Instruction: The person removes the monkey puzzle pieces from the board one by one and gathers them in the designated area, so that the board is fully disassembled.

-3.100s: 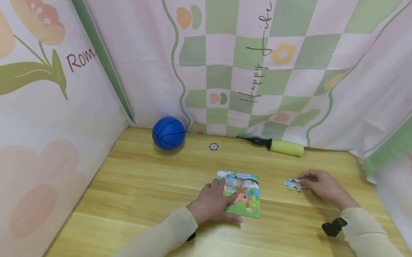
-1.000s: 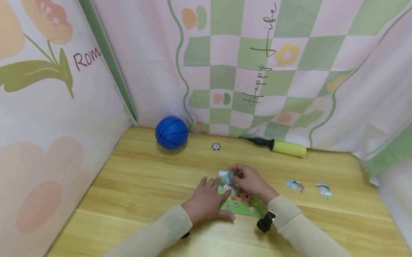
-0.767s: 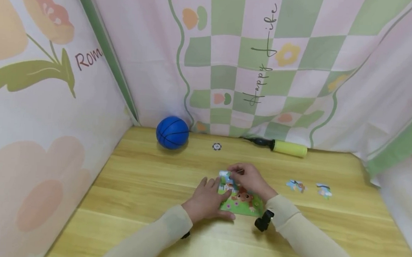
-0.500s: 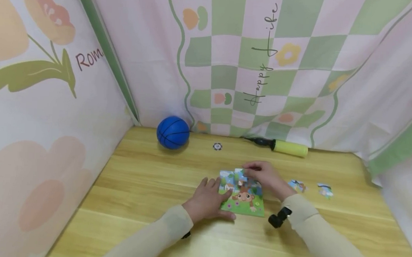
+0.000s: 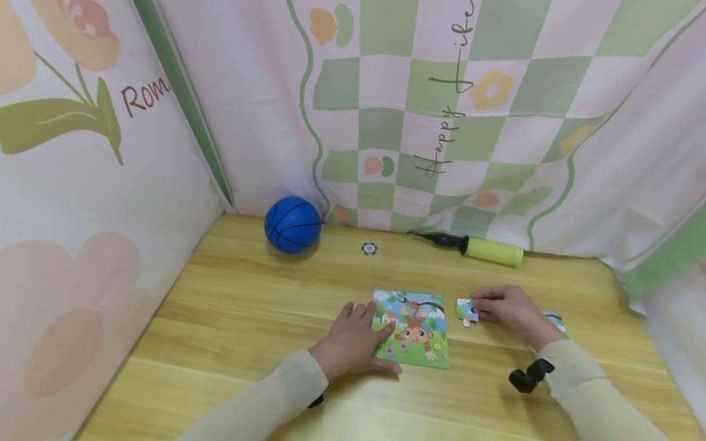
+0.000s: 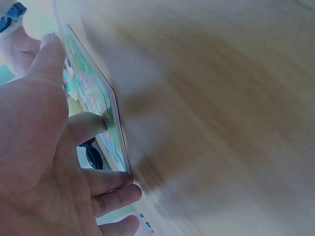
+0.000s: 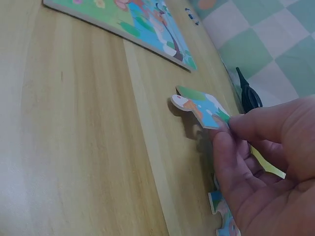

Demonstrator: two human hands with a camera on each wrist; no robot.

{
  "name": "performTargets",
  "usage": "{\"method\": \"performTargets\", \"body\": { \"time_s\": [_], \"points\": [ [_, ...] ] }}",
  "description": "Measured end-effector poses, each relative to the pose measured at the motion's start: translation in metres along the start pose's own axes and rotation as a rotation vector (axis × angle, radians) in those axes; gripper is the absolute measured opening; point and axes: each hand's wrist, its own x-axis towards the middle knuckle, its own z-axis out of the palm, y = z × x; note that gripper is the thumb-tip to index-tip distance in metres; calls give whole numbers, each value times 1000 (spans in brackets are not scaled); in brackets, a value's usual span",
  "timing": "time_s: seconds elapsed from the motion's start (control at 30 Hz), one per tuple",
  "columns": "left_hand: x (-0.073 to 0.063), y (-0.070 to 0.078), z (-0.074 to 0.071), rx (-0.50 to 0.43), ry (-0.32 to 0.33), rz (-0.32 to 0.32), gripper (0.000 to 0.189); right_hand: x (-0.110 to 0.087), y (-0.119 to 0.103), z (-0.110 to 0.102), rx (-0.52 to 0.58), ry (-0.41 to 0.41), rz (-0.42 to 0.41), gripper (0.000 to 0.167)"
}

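My left hand rests spread along the left side of a jigsaw puzzle board with a monkey hanging from a branch. In the left wrist view its fingertips touch the board's edge. To the right of the board, my right hand pinches a puzzle piece between thumb and fingers. The right wrist view shows that puzzle piece raised above the table, casting a shadow. One loose puzzle piece lies beyond the right hand. Below that hand, another puzzle piece is partly seen.
A blue ball, a small round black-and-white disc and a yellow hand pump lie along the back of the wooden table. A patterned curtain hangs directly behind them.
My right hand went from the loose pieces on the right to the board, lifted a puzzle piece there and carried it right. My left hand stays at the board's left side.
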Motion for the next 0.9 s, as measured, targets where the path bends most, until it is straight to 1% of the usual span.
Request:
{"method": "performTargets", "body": {
  "time_s": [0.23, 0.47, 0.57, 0.7, 0.8, 0.9],
  "points": [
    [1, 0, -1, 5, -2, -4, 95, 0, -3, 6, -39, 19, 30, 37],
    [0, 1, -1, -7, -17, -10, 95, -3, -6, 7, -29, 18, 43, 36],
    [-1, 1, -1, -10, -9, -9, 95, -3, -7, 8, -41, 29, 43, 36],
    [-1, 1, -2, -13, 3, -3, 95, -2, -8, 7, -110, 51, 39, 35],
    [-1, 1, -2, -16, 1, -3, 94, -2, -9, 6, -171, 62, 32, 35],
    [-1, 0, -3, -17, -9, -1, 94, -1, -9, 6, -185, 61, 29, 36]
  ]
}}
